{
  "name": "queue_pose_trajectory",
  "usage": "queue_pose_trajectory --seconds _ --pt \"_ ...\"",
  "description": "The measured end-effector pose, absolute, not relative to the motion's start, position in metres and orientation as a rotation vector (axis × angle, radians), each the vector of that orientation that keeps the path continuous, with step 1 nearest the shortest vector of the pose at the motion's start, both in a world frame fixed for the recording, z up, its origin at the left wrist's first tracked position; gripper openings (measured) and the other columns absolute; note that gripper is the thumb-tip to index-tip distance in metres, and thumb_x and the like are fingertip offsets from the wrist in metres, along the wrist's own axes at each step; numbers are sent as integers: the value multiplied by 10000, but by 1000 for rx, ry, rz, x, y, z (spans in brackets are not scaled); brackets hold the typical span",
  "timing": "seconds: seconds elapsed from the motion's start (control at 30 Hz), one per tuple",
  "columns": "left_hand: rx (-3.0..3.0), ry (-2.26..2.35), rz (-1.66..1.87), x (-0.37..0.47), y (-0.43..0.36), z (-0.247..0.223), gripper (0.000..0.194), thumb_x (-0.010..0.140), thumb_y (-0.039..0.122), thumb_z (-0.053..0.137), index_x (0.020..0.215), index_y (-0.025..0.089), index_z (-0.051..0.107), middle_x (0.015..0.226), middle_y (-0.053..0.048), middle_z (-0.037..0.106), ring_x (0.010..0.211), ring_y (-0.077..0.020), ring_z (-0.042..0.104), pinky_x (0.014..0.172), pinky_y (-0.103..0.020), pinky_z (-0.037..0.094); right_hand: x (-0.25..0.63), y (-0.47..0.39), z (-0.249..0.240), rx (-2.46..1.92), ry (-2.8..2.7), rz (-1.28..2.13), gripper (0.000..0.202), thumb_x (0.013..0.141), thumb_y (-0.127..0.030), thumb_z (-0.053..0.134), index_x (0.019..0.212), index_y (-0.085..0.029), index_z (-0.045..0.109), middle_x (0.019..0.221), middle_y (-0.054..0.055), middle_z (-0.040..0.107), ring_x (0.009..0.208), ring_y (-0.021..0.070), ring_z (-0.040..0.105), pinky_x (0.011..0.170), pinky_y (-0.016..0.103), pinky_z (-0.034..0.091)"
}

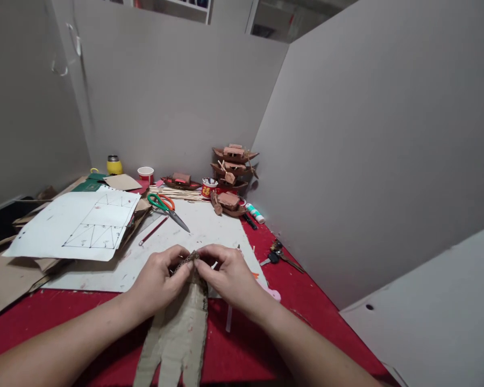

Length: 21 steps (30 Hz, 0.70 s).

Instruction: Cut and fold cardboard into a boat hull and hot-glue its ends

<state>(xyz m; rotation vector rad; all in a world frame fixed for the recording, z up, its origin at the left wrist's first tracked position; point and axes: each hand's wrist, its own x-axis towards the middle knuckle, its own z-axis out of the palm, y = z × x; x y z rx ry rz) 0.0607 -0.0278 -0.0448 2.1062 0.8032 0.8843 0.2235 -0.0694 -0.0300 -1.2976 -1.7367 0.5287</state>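
Observation:
A piece of brown corrugated cardboard (181, 328), cut into several strips at its near end, hangs toward me over the table's front edge. My left hand (167, 277) pinches its far end from the left, thumb on top. From the right, my right hand (226, 274) pinches the same end, its thumb close to the left one. The far end looks folded or rolled, with the corrugated edge showing. Just beyond the hands, green-and-orange-handled scissors (173, 210) and a dark red pencil (153, 231) lie on a white board (210, 228).
Sheets with a line drawing (92, 226) lie over cardboard at the left. Several model boats (232, 169), a red cup (209, 188), thin wooden sticks (181, 193) and a yellow jar (114, 165) stand at the back. Keys (276, 252) and a glue stick (255, 213) lie right, beside the grey partition (367, 145).

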Motion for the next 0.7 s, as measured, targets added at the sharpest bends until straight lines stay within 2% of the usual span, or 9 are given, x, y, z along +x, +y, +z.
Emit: queue_pose_trajectory --seconds 0.2,0.4,0.53,0.7 --pt "2258 831 906 62 -30 -48 202 914 269 418 748 186 497 609 49 446 564 -110 421 562 -239 331 225 -75 -30 -1255 -1737 507 155 777 -70 544 749 -168 661 688 -16 630 652 116 567 625 209 436" --pt "2324 827 936 64 -34 -51 200 914 232 399 729 194 465 602 53 424 545 -107 416 556 -240 315 224 -78 -30 -1306 -1783 409 136 780 -69 555 744 -151 657 710 11 643 668 135 581 642 239 438" --pt "2292 856 952 64 -34 -49 208 907 249 414 714 196 469 602 49 444 552 -112 434 557 -236 332 224 -77 -31 -1294 -1746 438 126 779 -81 564 747 -156 660 701 7 650 652 128 589 620 228 449" --pt "2192 851 983 63 -31 -44 178 916 264 431 847 181 572 732 6 613 673 -133 558 636 -235 411 229 -76 -33 -1276 -1675 515 162 813 -181 592 958 -170 662 783 13 680 704 133 624 650 229 490"
